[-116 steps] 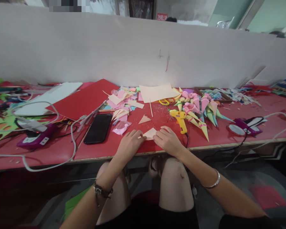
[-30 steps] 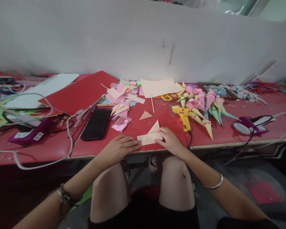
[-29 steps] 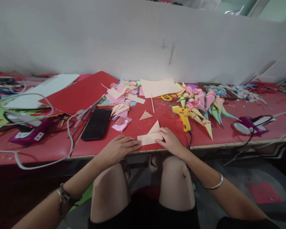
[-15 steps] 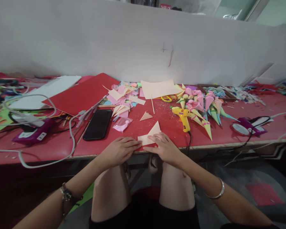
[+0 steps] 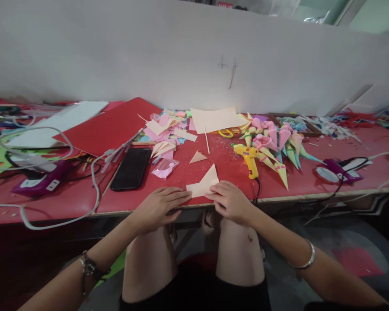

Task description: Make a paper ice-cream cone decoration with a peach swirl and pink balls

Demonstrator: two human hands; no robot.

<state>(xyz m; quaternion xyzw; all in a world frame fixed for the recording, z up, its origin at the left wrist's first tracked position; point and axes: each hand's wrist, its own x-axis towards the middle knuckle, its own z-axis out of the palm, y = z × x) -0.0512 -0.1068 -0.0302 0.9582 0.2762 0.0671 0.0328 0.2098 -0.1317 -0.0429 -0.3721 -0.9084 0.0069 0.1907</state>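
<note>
A cream sheet of paper (image 5: 201, 185), folded so that a pointed corner stands up at its right, lies near the front edge of the red tabletop (image 5: 220, 157). My left hand (image 5: 160, 206) rests at its left end, fingers stretched out and their tips touching the corner, thumb apart. At the paper's lower right edge, my right hand (image 5: 231, 201) has its fingers bent and closed on it. What the right thumb does is partly hidden. Just beyond the paper lies a small folded cream triangle (image 5: 198, 157), with a thin white stick (image 5: 207, 140) behind it.
A yellow glue gun (image 5: 249, 160) lies to the right, beside several pink and yellow paper cones (image 5: 280, 140). On the left are a black phone (image 5: 131, 168), a small clear packet (image 5: 164, 167), paper scraps (image 5: 164, 129), a red sheet (image 5: 113, 125) and a white cable (image 5: 97, 190).
My right hand has slid right, off the middle of the folded paper to its right edge, uncovering more of it. My left hand stays at the left end.
</note>
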